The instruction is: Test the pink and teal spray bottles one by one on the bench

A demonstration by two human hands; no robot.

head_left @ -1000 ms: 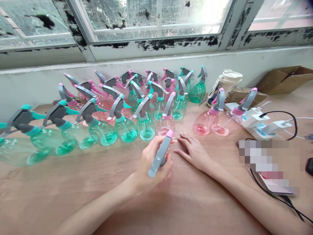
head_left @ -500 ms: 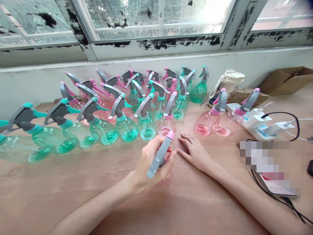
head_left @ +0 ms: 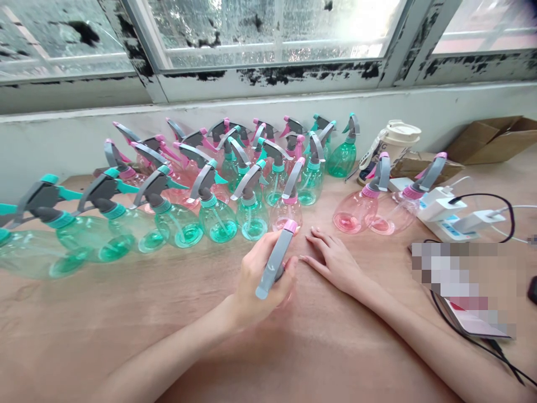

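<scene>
My left hand (head_left: 260, 274) is wrapped round a spray bottle (head_left: 277, 258) with a grey head and pink nozzle tip. Most of this bottle's pink body hides behind the hand, low over or on the table. Palm down on the wood, my right hand (head_left: 333, 257) lies with its fingers apart and holds nothing. Just beyond the left hand stands a pink spray bottle (head_left: 287, 210). Green spray bottles (head_left: 217, 221) form a row to its left, and more pink and green ones crowd behind them.
Two pink spray bottles (head_left: 354, 211) stand right of centre. Behind them are a white lidded cup (head_left: 400, 134) and a cardboard box (head_left: 490, 140). A power strip (head_left: 451, 226) with chargers and a partly blurred device (head_left: 474, 319) with black cables lie on the right.
The held spray bottle's head has shifted slightly away from me, with small movement in the left fingers. My right hand has stayed in place.
</scene>
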